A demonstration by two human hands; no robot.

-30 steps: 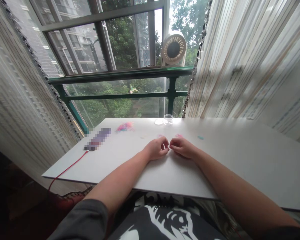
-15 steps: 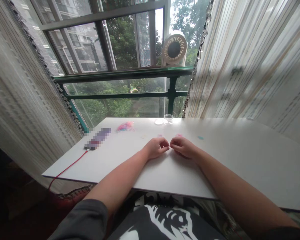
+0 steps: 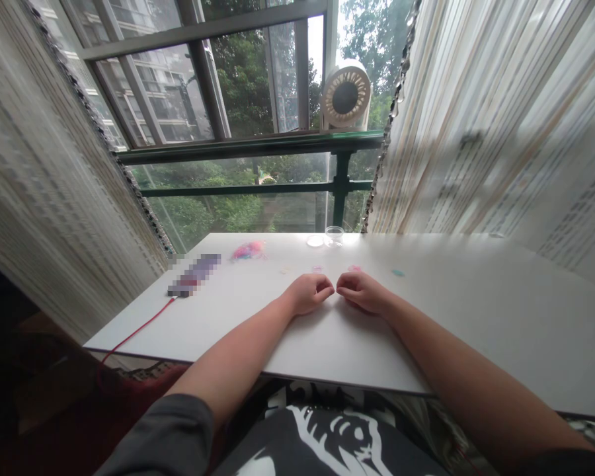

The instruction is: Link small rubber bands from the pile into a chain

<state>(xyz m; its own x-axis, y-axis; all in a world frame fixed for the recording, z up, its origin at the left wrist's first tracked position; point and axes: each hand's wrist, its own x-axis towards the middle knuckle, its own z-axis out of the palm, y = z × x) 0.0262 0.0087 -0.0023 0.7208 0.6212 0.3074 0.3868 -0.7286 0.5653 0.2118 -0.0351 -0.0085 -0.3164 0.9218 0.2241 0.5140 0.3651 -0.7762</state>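
Where the view begins, at the person's lap, a black cloth with a white print (image 3: 327, 436) shows below the near edge of the white tabletop (image 3: 476, 317), and a grey sleeve (image 3: 168, 433) covers the left upper arm. Both bare forearms lie across the tabletop and meet near its middle.

The left hand (image 3: 311, 293) rests there with its fingers (image 3: 322, 285) curled in, thumb and forefinger tips pressed together. The right hand (image 3: 361, 291) faces it in the same pinch, and the 2 pinches almost touch. Whether anything sits between the fingertips is too small to tell.

Just beyond the knuckles, 4 small pieces lie apart in a loose row: a pale bit (image 3: 283, 270) at the left, a left pink bit (image 3: 317, 268), a right pink bit (image 3: 354, 268) and a teal bit (image 3: 398, 272) at the right.

Farther left lies a blurred dark object (image 3: 196, 274), with a red cable (image 3: 139, 327) running off the tabletop's edge. Behind it sits a pink and blue heap (image 3: 248, 250). Near the far edge a clear cup (image 3: 334, 233) stands just beside a round lid (image 3: 315, 241).

Past the tabletop a green railing (image 3: 248, 149) carries a white fan (image 3: 346, 97), with pale curtains (image 3: 500, 119) hanging at both sides and trees outside the window.
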